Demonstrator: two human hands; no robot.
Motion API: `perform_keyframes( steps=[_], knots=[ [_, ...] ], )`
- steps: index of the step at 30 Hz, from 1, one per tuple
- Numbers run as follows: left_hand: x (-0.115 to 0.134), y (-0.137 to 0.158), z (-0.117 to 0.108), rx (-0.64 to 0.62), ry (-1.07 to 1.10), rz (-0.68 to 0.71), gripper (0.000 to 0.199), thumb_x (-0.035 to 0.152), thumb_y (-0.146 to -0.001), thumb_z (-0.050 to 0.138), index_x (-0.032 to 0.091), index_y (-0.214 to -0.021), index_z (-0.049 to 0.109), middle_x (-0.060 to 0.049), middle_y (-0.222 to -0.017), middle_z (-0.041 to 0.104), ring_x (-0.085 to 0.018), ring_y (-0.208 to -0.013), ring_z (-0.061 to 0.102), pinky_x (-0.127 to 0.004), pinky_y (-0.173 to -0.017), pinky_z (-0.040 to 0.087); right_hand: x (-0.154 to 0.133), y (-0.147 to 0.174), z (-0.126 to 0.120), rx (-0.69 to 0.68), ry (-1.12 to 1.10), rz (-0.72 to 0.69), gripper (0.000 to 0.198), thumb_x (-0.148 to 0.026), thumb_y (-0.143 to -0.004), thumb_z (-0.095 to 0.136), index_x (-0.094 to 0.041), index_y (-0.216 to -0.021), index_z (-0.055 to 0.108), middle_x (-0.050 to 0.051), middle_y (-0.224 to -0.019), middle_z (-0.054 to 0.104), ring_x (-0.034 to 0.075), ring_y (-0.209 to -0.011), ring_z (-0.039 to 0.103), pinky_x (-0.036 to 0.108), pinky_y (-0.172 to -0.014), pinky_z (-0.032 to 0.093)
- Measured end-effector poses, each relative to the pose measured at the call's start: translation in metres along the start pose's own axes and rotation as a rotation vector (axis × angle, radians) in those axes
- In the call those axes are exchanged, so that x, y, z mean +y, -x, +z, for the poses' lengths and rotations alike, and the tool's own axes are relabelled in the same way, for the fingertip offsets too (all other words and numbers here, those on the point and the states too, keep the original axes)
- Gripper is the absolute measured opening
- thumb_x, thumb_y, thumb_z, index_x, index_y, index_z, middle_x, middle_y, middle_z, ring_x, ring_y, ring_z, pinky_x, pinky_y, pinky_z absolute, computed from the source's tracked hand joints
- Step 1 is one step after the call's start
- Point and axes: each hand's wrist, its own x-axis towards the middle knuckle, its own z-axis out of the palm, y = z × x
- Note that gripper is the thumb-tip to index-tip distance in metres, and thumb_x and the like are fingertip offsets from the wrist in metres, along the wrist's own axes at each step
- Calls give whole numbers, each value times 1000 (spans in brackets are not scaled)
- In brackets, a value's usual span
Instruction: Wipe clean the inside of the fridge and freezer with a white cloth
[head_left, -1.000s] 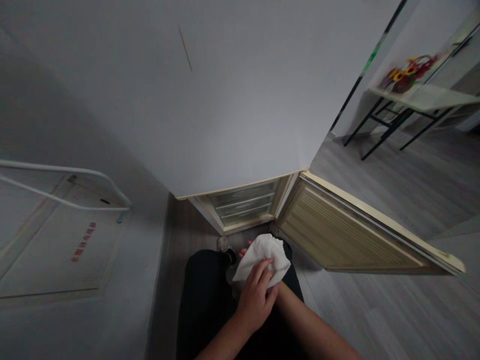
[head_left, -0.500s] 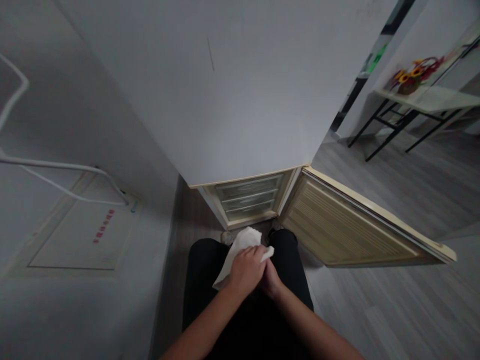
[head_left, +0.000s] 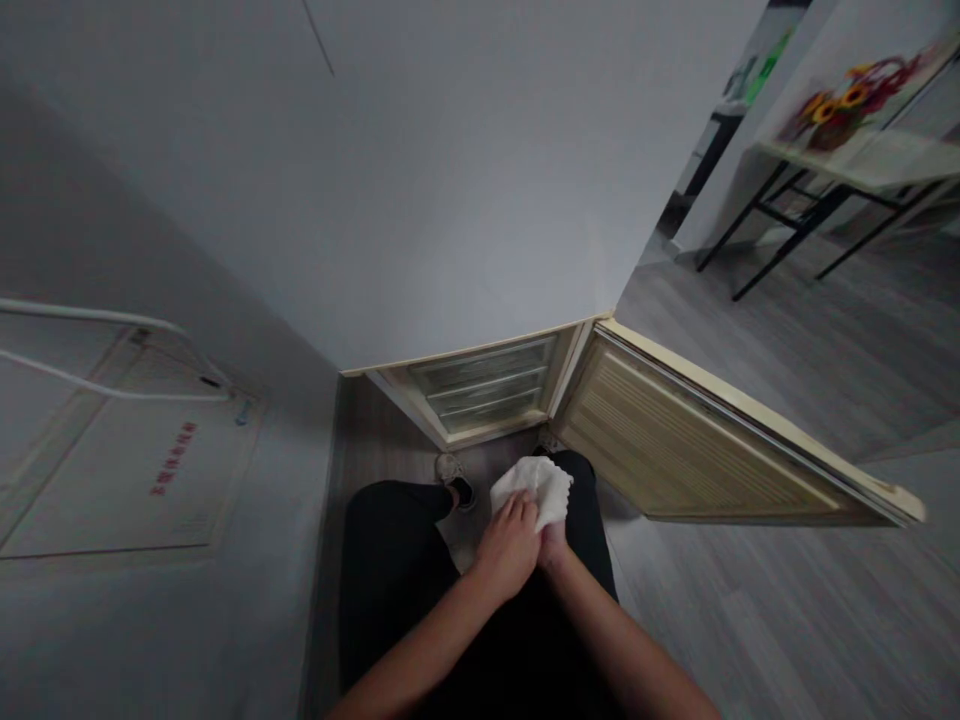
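A white cloth (head_left: 553, 490) is bunched between my two hands above my lap. My left hand (head_left: 511, 545) lies over its near side, with curled fingers pressed onto the fabric. Under the cloth is my right hand (head_left: 553, 545), closed against it from below; its fingers are mostly hidden. Beyond my knees, the lower compartment (head_left: 487, 385) of a fridge stands open, showing several stacked drawer fronts. Its cream door (head_left: 675, 440) is swung out to the right of my hands. Neither hand touches the fridge.
A white panel with red lettering (head_left: 172, 460) is on the left wall, beside a white bent tube (head_left: 82, 310). My shoe (head_left: 454, 475) stands near the fridge base. At the far right, a table (head_left: 885, 160) bears a flower basket (head_left: 836, 120).
The cloth, earlier draped down to the left, is now gathered and spread over my right hand. Both hands have shifted slightly right, my left knee has moved outward, and the view has turned.
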Motion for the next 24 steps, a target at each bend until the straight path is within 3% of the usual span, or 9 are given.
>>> perform_keyframes(
  steps=[3, 6, 8, 11, 14, 16, 19, 21, 24],
  knots=[
    [-12, -7, 0, 38, 20, 6, 34, 21, -97, 51, 12, -129, 60, -17, -158, 45, -32, -146, 43, -47, -120, 38, -14, -10, 10, -21, -289, 141, 69, -83, -80, 53, -20, -98, 73, 7, -95, 75, 29, -110, 68, 45, -104, 52],
    [-17, -7, -13, 126, 81, 47, 32, 27, -100, 49, 20, -127, 63, -11, -152, 51, -28, -141, 48, -45, -117, 41, -27, -12, 17, -63, -365, 282, 46, -56, -94, 52, -15, -98, 73, 7, -91, 76, 25, -105, 71, 38, -101, 54],
    [-18, -7, -22, 164, 116, 47, 32, 32, -102, 45, 22, -125, 64, -11, -138, 61, -27, -130, 56, -44, -111, 46, -31, -11, 20, -57, -357, 314, 35, -40, -95, 51, -13, -96, 73, 8, -88, 76, 23, -102, 72, 36, -99, 55],
    [-22, -12, -28, 203, 229, -6, 32, 36, -104, 41, 23, -115, 68, -8, -115, 69, -24, -112, 64, -40, -99, 50, -33, -11, 21, -21, -340, 279, 33, -34, -94, 49, -12, -98, 73, 9, -87, 76, 24, -102, 72, 36, -97, 57],
    [-44, -22, -26, 313, 405, -145, 25, 39, -100, 50, 24, -100, 69, -5, -101, 71, -22, -97, 68, -35, -89, 52, -33, -13, 18, 4, -327, 250, 32, -33, -93, 50, -13, -104, 73, 9, -93, 76, 24, -104, 72, 36, -98, 56],
    [-70, -32, -25, 444, 488, -292, 17, 39, -91, 63, 24, -94, 68, -5, -99, 70, -24, -95, 68, -37, -89, 52, -35, -18, 12, -7, -345, 251, 35, -34, -93, 50, -13, -110, 72, 9, -100, 76, 24, -106, 71, 37, -100, 56],
    [-112, -48, -26, 602, 617, -512, 21, 27, -73, 76, 23, -91, 67, -9, -110, 64, -31, -115, 62, -45, -105, 46, -41, -30, -6, -24, -365, 283, 38, -35, -94, 47, -13, -113, 71, 10, -106, 76, 25, -109, 71, 39, -104, 53],
    [-130, -63, -24, 595, 690, -543, 25, 22, -69, 78, 22, -91, 66, -9, -109, 64, -31, -115, 61, -47, -107, 44, -44, -39, -21, -30, -348, 313, 36, -34, -94, 47, -14, -112, 71, 9, -106, 76, 25, -111, 70, 40, -107, 51],
    [-135, -97, -20, 513, 870, -513, 27, 20, -66, 82, 23, -89, 67, -6, -99, 69, -25, -97, 67, -42, -99, 50, -48, -49, -45, -49, -292, 389, 34, -36, -95, 46, -15, -108, 71, 10, -105, 76, 25, -116, 68, 42, -111, 47]
  ],
)
